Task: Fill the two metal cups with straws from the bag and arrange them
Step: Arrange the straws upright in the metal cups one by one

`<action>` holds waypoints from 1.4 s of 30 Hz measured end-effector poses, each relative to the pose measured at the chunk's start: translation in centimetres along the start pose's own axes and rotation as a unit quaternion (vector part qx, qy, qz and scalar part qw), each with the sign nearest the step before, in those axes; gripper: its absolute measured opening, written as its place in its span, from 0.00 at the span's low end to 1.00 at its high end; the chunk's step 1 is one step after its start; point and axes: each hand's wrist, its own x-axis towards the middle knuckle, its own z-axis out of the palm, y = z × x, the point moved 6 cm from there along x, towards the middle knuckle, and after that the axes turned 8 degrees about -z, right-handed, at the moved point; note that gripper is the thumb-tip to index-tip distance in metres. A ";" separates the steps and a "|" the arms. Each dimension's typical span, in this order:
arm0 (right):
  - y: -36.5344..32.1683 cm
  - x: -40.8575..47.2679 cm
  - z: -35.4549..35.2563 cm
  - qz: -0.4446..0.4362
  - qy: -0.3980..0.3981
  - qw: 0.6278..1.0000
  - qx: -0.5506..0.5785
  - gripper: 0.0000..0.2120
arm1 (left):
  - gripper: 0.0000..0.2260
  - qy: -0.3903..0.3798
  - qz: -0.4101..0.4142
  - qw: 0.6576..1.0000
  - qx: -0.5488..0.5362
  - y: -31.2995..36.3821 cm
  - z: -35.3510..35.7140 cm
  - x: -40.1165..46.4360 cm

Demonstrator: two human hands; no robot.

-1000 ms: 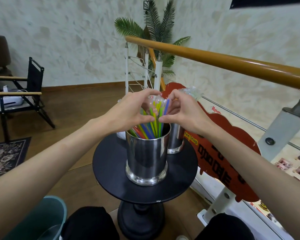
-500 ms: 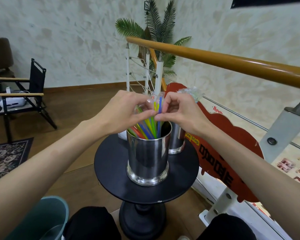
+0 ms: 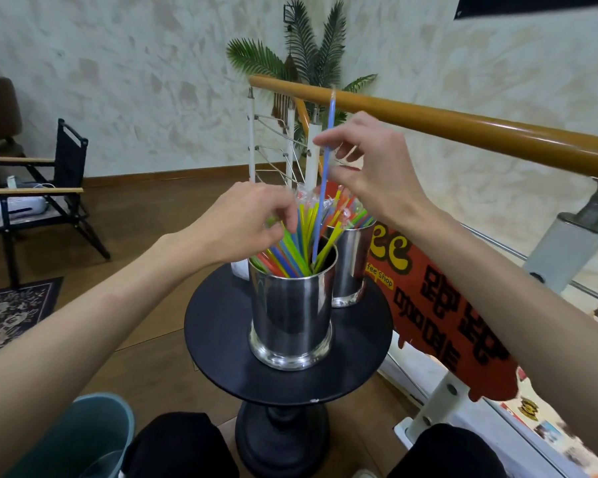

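We see the right hand (image 3: 370, 167) pinching a blue straw (image 3: 323, 188), its lower end in the near metal cup (image 3: 292, 315); the left hand (image 3: 252, 219) curls around coloured straws (image 3: 290, 246) there. The far cup (image 3: 349, 267) shares the round black table (image 3: 221, 339).

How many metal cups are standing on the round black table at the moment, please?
2. The near metal cup stands at the middle of the round black table; the far metal cup stands behind it to the right, partly hidden by it.
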 end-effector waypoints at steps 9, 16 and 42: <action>-0.5 0.5 0.9 0.044 -0.060 0.996 0.049 0.17 | 0.08 -0.020 -0.047 0.998 -0.028 0.2 -0.3 0.1; 0.4 -1.7 4.1 0.135 -0.227 0.960 0.094 0.06 | 0.13 0.057 -0.068 0.992 -0.089 0.3 -1.7 0.3; 0.2 -1.7 3.1 0.088 -0.321 0.943 0.004 0.22 | 0.17 0.063 -0.040 0.994 -0.079 1.3 -0.5 0.8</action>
